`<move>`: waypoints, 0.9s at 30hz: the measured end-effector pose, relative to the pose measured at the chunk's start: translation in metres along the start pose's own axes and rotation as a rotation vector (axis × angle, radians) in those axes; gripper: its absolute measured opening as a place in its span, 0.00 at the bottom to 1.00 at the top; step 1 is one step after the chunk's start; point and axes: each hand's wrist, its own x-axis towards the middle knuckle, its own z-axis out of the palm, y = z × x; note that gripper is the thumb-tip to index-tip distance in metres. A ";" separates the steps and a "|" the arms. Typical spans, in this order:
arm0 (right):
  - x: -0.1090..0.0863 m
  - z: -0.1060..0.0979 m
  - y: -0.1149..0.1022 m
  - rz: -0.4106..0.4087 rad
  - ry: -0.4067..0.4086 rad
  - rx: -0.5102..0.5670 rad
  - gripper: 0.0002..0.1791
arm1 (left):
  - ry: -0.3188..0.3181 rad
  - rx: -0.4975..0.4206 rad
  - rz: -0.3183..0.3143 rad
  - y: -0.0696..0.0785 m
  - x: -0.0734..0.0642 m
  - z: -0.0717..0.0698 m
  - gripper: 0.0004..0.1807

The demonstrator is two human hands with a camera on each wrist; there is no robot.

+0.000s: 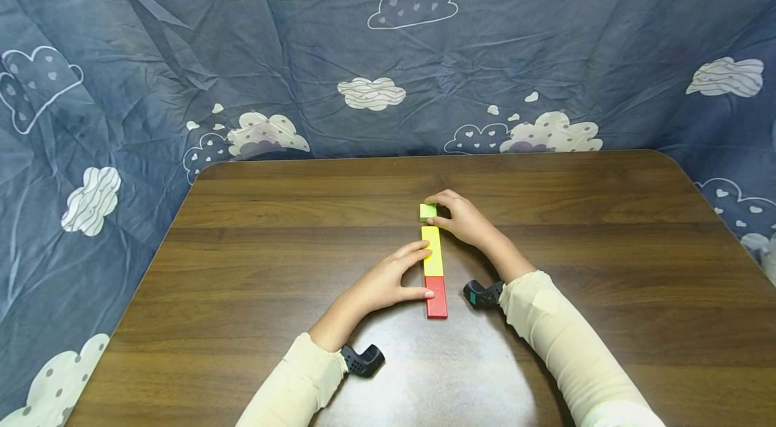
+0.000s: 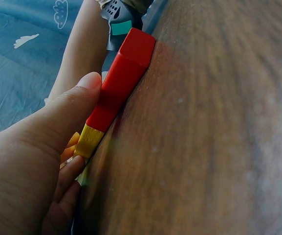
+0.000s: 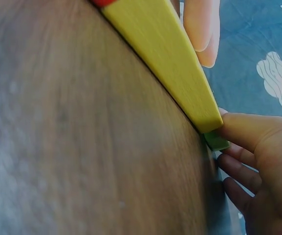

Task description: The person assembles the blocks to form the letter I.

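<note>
A red block [image 1: 438, 306] and a longer yellow block [image 1: 435, 265] lie end to end in one line on the table. My left hand [image 1: 383, 284] reaches in from the left, its thumb on the red block and its fairly straight fingertips on the yellow one. Beyond the yellow block's far end, a small light green block [image 1: 427, 213] sits with a narrow gap between them in the head view. Thumb and index finger of my right hand [image 1: 467, 219] pinch that green block. In the right wrist view the yellow block [image 3: 167, 58] partly hides the green block [image 3: 216, 141].
The blocks stand on a brown wood-grain table [image 1: 273, 238]. Behind it hangs a dark blue cloth [image 1: 327, 43] with white clouds. Black wrist devices [image 1: 364, 361] sit at both cream sleeves [image 1: 564, 339].
</note>
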 end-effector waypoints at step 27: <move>-0.005 -0.015 -0.009 0.017 0.059 0.050 0.22 | 0.023 -0.024 -0.009 0.001 0.001 -0.003 0.37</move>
